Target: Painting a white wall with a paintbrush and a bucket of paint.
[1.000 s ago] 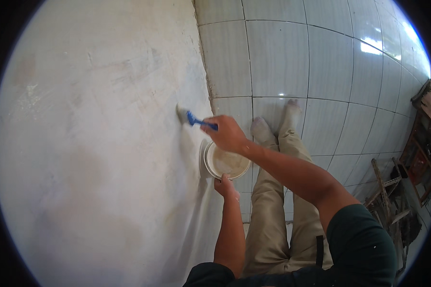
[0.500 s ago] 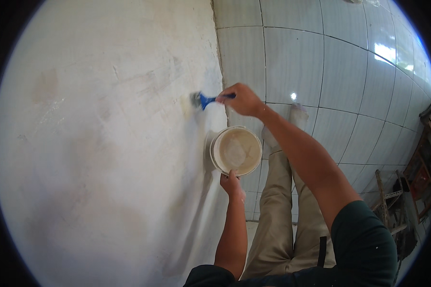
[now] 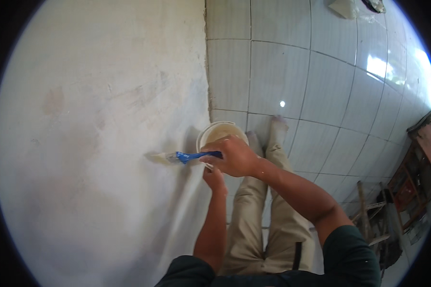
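Observation:
My right hand [image 3: 232, 155] is closed round the blue handle of a paintbrush [image 3: 189, 157]. The brush points left, and its bristles are against the whitish wall [image 3: 105, 191], beside a pale yellowish damp streak. Below the right hand, my left hand [image 3: 214, 178] grips the near rim of a white bucket [image 3: 202, 136], its fingers partly hidden. Inside the bucket is a beige, milky liquid [image 3: 220, 131], partly covered by the right hand. Grey smudges and a brownish patch [image 3: 53, 99] mark the wall further left.
Pale glossy tiles [image 3: 277, 71] cover the floor right of the wall, with my feet [image 3: 277, 129] on them. A wooden ladder-like frame [image 3: 373, 215] and other clutter stand at the right. Pale bag-like items [image 3: 345, 8] lie at the far top right.
The brush has moved down and left along the wall, its bristles now pointing left. My right hand has come over the bucket, whose place in view has shifted slightly left with my shifting view.

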